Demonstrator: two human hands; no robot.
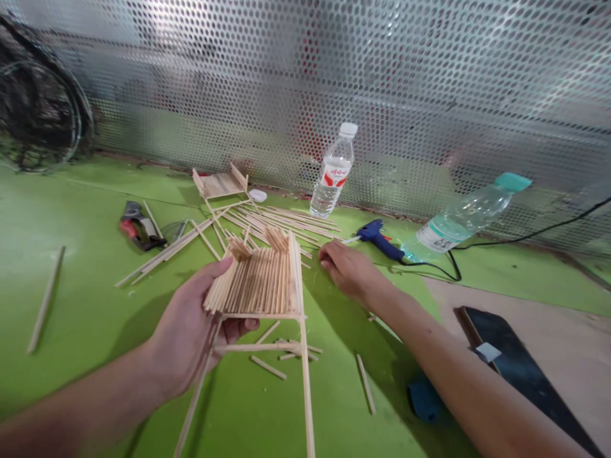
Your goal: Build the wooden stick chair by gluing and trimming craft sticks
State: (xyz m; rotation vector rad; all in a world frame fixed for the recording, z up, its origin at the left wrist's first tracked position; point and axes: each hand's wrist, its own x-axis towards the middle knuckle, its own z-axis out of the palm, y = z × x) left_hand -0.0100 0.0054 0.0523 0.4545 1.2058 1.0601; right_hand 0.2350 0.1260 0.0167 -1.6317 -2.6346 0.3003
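Observation:
My left hand (191, 324) grips a small chair-like model (260, 283) built from thin wooden sticks, with its slatted seat tilted toward me and its long legs pointing down the view. The thumb lies over the left edge and the fingers curl underneath. My right hand (346, 267) rests low over the green surface, at the right end of a pile of loose wooden sticks (286, 219). Its fingers are curled closed, and whatever is in them is hidden. Just beyond it lies a blue hot glue gun (379, 240) with a glue stick at its back.
A second stick model (222, 184) stands behind the pile. A clear water bottle (333, 172) and a tilted green-capped bottle (463, 219) stand before the perforated metal panel (267, 83). Red-and-grey cutters (138, 228) lie left; a phone (525, 369) lies right. Short stick pieces (268, 367) are scattered.

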